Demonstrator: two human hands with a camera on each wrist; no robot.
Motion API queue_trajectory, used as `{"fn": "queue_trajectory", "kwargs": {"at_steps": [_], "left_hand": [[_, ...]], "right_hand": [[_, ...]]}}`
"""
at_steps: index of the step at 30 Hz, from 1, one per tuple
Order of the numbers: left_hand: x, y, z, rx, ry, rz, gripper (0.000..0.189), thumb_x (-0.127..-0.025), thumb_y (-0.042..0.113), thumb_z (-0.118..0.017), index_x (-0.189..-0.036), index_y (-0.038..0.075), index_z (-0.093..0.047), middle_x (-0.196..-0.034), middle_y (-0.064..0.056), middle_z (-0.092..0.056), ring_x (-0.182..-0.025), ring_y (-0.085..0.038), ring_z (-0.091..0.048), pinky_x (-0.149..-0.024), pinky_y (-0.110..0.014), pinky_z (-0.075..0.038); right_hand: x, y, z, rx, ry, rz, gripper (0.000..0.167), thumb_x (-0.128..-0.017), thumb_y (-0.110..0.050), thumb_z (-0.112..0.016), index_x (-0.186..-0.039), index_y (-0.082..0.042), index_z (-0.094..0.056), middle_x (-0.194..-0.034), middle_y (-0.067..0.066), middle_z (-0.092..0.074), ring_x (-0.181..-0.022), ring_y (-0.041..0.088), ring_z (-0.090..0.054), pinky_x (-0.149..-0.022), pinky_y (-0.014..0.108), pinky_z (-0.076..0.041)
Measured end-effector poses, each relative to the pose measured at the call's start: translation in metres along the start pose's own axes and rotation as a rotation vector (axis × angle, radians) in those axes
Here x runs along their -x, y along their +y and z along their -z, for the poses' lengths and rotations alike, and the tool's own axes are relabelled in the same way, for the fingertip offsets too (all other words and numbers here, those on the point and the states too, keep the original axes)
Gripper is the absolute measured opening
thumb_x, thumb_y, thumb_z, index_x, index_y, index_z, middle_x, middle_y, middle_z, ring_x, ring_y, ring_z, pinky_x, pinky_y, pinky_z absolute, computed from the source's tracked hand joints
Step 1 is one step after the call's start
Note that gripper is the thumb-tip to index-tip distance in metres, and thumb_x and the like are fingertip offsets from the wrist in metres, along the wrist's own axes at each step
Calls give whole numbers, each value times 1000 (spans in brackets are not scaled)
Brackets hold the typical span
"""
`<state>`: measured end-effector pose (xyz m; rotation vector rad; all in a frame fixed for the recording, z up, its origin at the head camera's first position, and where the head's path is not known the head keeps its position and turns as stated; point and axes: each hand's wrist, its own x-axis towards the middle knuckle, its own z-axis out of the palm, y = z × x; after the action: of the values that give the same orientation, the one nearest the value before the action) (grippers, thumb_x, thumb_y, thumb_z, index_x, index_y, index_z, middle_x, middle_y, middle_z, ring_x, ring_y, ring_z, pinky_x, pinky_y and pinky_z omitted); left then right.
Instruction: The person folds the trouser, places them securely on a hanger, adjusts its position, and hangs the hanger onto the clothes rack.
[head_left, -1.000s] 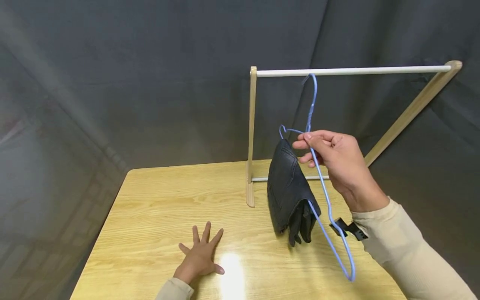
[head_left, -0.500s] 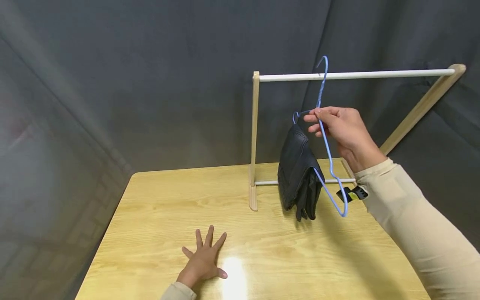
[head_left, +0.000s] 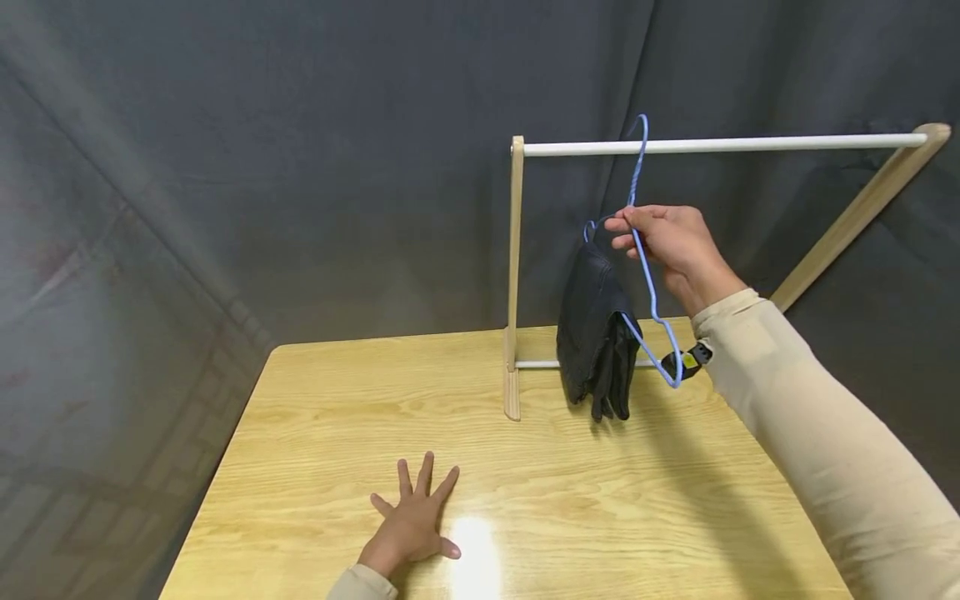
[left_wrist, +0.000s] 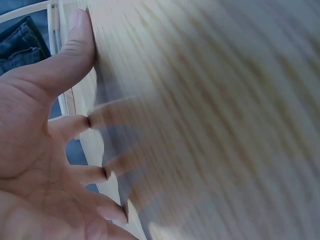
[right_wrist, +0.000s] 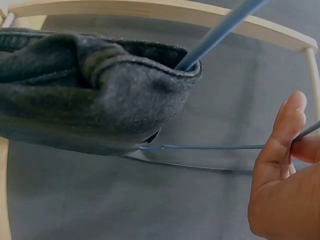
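Observation:
In the head view, my right hand point(head_left: 678, 242) pinches a blue wire hanger point(head_left: 649, 283) just below its twisted neck. Folded dark jeans point(head_left: 595, 333) hang over one side of the hanger, above the table. The hanger's hook rises above the white rail point(head_left: 772, 145) and crosses it in view; whether it touches the rail I cannot tell. From the right wrist, the jeans point(right_wrist: 135, 95) show a denim edge with blue wire coming out of it, and thumb and finger meet on the wire. My left hand point(head_left: 412, 525) rests on the table with fingers spread and holds nothing.
A rack with wooden legs, its left post point(head_left: 514, 258) and slanting right post point(head_left: 855, 217), stands at the back right of the wooden table point(head_left: 337, 417). Grey curtains point(head_left: 375, 167) surround the table. A dark wrist device point(head_left: 686, 361) is on the right wrist.
My right hand has moved up and away with the hanger and jeans. The hook has gone from below the rail's top to above it. The left hand stays on the table.

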<state>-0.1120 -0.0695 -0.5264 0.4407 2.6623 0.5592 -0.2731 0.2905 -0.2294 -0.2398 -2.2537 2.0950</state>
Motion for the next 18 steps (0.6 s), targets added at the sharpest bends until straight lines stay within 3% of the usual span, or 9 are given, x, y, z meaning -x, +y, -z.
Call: {"fn": "queue_trajectory", "kwargs": {"at_steps": [10,18], "left_hand": [[-3,-2,2,-14,15,-6,119,-56,48,-86,-157,23,-28,-165,-25,-1,-142,-67,9,-80,-95,1],[-8,-3,1,-26,15,9,119,-56,48,-86,-157,24,-28,-166,-23,-2,-143,-66,8,-83,-95,-1]], "right_hand": [[2,23,-11,121,-18,34,43,-101,-35,-56,-130,-3,-59,-83,-22,-73,-68,-2,-68,-61,16,-51],[6,31,1,182,-31,32,43,-100,-46,-54,-122,-11,-62,-85,-20,-73,-72,-2,-68,-64,18,-52]]}}
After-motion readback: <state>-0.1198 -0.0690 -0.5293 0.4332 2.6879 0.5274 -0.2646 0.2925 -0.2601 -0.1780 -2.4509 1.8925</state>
